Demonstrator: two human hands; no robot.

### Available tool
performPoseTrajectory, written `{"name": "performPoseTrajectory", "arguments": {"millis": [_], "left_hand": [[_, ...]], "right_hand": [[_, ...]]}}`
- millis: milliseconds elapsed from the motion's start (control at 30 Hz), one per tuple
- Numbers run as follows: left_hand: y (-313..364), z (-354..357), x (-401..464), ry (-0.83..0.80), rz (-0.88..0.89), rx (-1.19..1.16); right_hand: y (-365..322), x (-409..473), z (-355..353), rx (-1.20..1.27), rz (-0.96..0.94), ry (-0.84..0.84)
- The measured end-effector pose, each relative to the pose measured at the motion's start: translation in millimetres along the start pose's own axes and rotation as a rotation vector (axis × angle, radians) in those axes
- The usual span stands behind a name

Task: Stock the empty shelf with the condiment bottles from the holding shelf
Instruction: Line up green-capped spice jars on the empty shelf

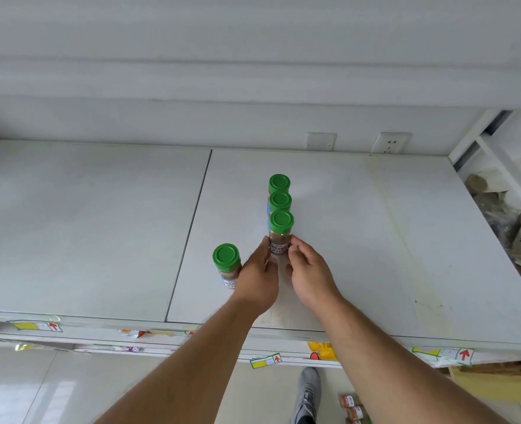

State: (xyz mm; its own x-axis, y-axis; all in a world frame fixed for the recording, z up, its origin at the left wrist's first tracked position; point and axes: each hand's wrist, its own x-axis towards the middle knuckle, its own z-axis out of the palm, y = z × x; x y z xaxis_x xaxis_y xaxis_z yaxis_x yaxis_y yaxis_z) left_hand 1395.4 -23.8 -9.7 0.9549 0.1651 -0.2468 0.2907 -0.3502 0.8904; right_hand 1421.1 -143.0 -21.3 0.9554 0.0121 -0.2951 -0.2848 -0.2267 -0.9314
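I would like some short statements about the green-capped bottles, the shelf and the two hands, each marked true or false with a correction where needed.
1. Four green-capped glass condiment bottles stand on the white shelf. True.
2. Both hands touch the front bottle of the row. True: left hand and right hand are at its sides.
3. The row of three runs left to right. False: it runs front to back.
4. The lone bottle stands right of the hands. False: it stands left of them.
5. One bottle lies on its side. False: all are upright.
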Motion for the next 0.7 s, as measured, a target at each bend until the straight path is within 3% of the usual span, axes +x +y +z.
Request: {"name": "performPoseTrajectory", "arguments": {"millis": [333, 433, 567, 633, 700], "left_hand": [[-33, -22, -97, -0.099, -0.028, -0.024], [-47, -43, -120, 0.013, -0.027, -0.064], [-50, -72, -106, 0.297, -0.027, -0.106], [-43, -81, -90, 0.315, -0.058, -0.084], [-37, -84, -76, 0.235, -0.097, -0.063]], "right_hand": [[18, -60, 8, -0.079, 0.003, -0.033], [16, -72, 18, -0.131, -0.028, -0.099], [6, -69, 36, -0.193, -0.026, -0.154], [-3, -63, 45, -0.198, -0.034, -0.174], [-11, -59, 53, -0.206, -0.030, -0.186]]}}
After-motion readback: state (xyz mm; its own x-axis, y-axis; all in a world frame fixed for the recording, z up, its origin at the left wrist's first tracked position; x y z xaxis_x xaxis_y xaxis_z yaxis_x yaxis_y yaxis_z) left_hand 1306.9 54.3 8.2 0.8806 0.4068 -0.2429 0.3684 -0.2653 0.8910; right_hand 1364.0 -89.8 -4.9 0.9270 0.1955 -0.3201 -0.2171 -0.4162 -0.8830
